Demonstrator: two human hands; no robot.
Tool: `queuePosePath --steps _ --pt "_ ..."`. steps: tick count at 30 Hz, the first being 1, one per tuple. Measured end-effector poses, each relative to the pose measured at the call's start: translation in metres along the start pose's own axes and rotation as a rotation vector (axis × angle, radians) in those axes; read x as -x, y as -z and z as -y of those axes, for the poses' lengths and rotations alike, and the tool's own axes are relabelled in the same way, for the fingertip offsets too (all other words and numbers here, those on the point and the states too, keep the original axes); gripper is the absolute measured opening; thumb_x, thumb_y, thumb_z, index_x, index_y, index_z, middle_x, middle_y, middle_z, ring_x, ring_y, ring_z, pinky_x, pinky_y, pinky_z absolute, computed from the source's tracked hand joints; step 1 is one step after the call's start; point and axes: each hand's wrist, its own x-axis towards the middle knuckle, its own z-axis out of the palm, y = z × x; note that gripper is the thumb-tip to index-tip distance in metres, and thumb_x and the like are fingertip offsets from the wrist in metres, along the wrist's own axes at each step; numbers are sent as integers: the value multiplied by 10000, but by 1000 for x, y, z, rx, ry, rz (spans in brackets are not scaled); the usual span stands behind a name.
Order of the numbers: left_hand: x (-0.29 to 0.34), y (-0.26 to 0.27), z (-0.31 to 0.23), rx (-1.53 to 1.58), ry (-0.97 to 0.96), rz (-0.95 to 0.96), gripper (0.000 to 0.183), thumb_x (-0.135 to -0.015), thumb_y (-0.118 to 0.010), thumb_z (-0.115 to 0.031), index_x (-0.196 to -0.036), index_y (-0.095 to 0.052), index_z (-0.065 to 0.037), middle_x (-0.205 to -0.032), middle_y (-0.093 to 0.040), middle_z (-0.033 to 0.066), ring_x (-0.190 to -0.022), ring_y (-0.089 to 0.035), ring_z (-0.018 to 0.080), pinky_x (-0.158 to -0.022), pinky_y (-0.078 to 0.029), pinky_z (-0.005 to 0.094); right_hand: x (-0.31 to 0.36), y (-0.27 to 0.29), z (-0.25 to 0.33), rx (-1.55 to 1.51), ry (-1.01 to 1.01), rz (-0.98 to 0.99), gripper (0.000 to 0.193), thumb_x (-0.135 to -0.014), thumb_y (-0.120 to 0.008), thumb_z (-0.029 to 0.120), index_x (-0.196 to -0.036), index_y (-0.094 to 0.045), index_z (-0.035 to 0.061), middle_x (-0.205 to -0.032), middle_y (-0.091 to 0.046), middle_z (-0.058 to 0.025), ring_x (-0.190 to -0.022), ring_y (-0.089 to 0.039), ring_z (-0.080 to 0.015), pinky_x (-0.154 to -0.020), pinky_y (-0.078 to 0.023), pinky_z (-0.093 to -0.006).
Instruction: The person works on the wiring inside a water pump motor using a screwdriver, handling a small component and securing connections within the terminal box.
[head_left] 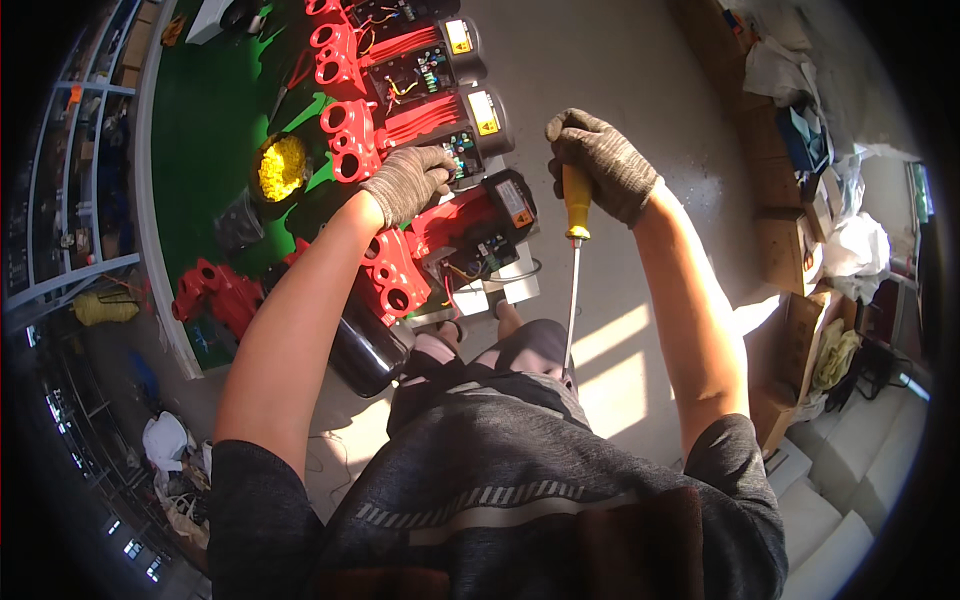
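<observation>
My right hand (603, 165), in a grey-brown work glove, grips the yellow handle of a screwdriver (577, 200). Its long shank points down toward my legs, away from the machines. My gloved left hand (412, 183) rests over a red machine unit (350, 140) with its fingers curled together beside an exposed circuit board (462, 158). Whatever those fingers pinch is hidden. Closer to me lies another red unit (455, 222) with a black motor housing (512, 203) and an open box of wired electronics (485, 258).
More red units with black motors line the green-topped bench (215, 110). On it stand a bowl of small yellow parts (282, 168) and a dark container (238, 225). A black cylinder (368, 350) lies near my legs. Cardboard boxes (785, 250) line the right; shelving (95, 150) stands left.
</observation>
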Motion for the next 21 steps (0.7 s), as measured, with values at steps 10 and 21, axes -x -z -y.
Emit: queuePosePath --steps 10,21 --pt "-13 -5 18 -469 -332 -222 208 -926 -680 -135 -1084 -719 -5 -998 -720 124 -852 -677 172 -808 -541 320 179 26 -56 -222 343 -763 319 -1004 -611 285 -1107 -622 -17 -1005 -650 -120 -893 -694 -201 -666 -558 -243" --pt "-16 -1 2 -400 99 -60 133 -928 -668 -115 -973 -706 4 -749 -690 54 -630 -625 121 -600 -534 283 187 -62 -172 -643 533 -919 287 -949 -677 222 -1149 -591 35 -1139 -694 -139 -839 -608 -138 -734 -531 -245"
